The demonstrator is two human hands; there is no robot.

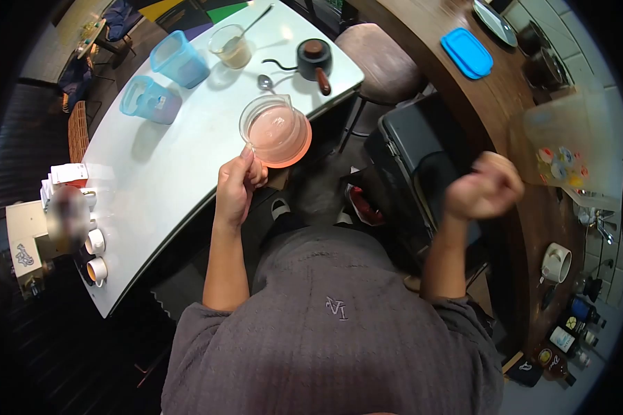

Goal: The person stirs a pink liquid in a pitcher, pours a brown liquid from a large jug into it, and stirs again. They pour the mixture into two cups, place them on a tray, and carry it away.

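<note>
My left hand (238, 185) grips the handle of a clear glass measuring jug (275, 130), holding it at the near edge of the white table (166, 173); the jug looks empty and pinkish. My right hand (484, 190) is raised over the gap between the white table and the brown wooden counter (484, 104). It is closed into a fist, and a small round tan thing shows at its top; I cannot tell what that is.
On the white table stand two blue plastic containers (180, 59) (149, 99), a glass with a spoon (230, 45), a loose spoon (264, 82), a black kettle (315, 61) and small cups (95, 242). A stool (381, 52), a black case (415, 166), a blue lid (466, 52), a mug (555, 263) and bottles (567, 339) stand right.
</note>
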